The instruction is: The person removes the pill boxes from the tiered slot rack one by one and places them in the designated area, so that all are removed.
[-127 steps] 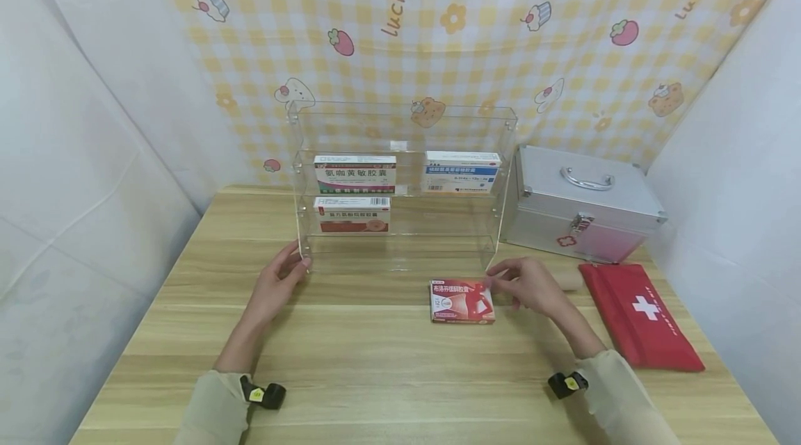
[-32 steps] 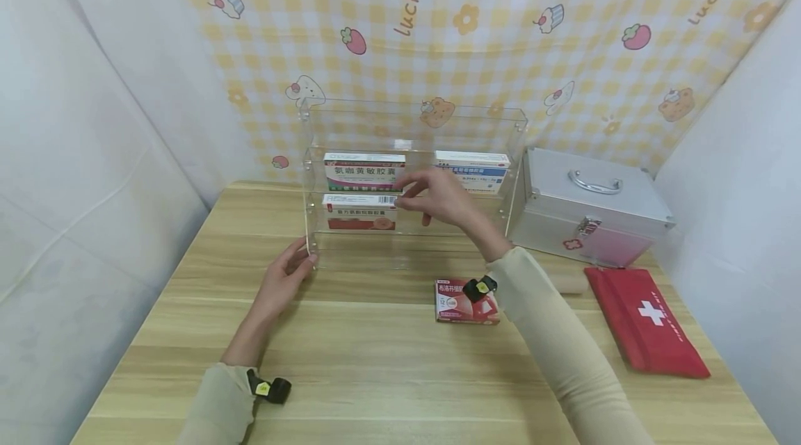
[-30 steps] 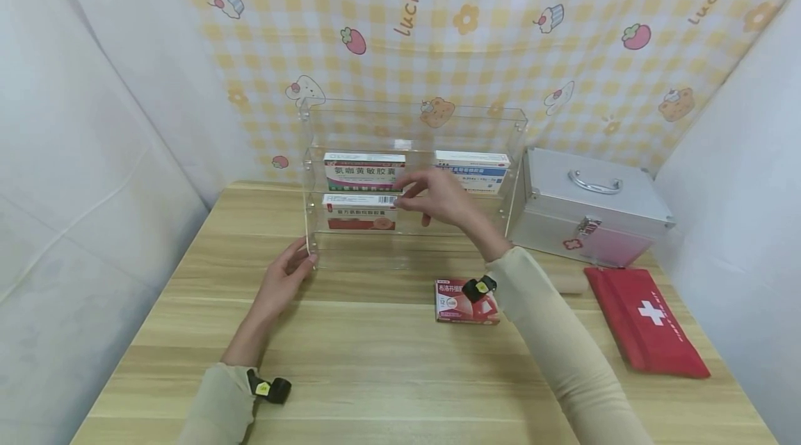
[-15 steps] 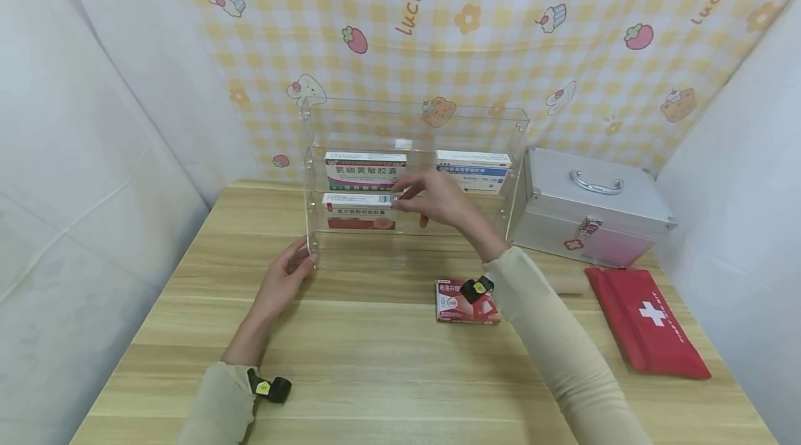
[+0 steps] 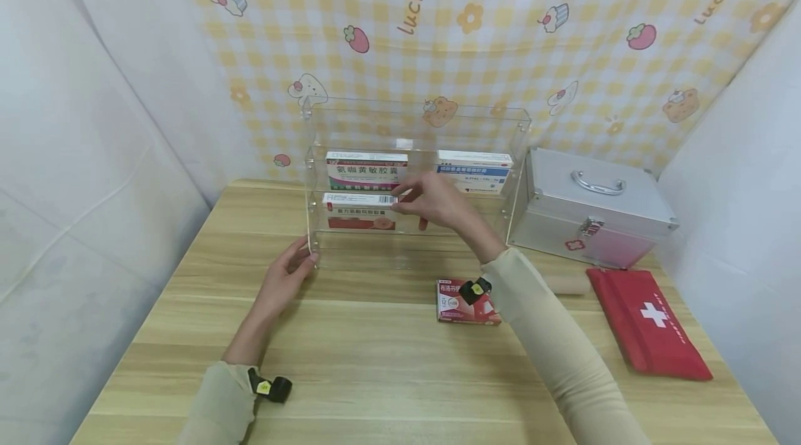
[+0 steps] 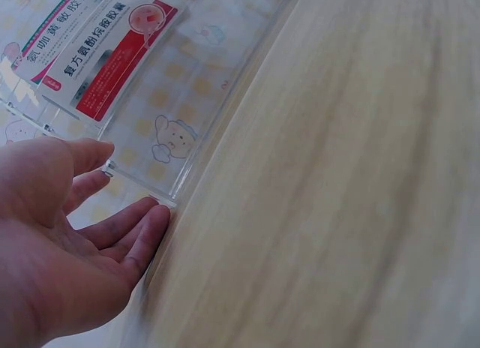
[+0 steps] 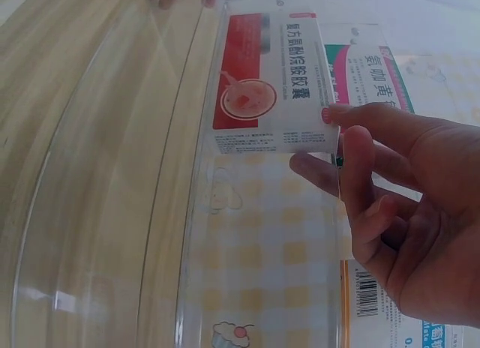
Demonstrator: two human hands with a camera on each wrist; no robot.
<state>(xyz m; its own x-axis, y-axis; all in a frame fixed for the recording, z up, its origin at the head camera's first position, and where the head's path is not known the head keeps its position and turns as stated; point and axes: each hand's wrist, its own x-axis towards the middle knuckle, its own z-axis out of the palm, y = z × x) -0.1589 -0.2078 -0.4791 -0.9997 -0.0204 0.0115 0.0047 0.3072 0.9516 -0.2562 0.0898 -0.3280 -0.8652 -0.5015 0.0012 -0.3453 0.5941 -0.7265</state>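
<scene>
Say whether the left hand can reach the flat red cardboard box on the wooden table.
Likely yes: only wooden tabletop lies between the left hand and the flat red cardboard box, though a small black wrist camera partly hides it.

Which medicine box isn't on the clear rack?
The red box lying flat on the table; the other three boxes sit on the rack.
</scene>
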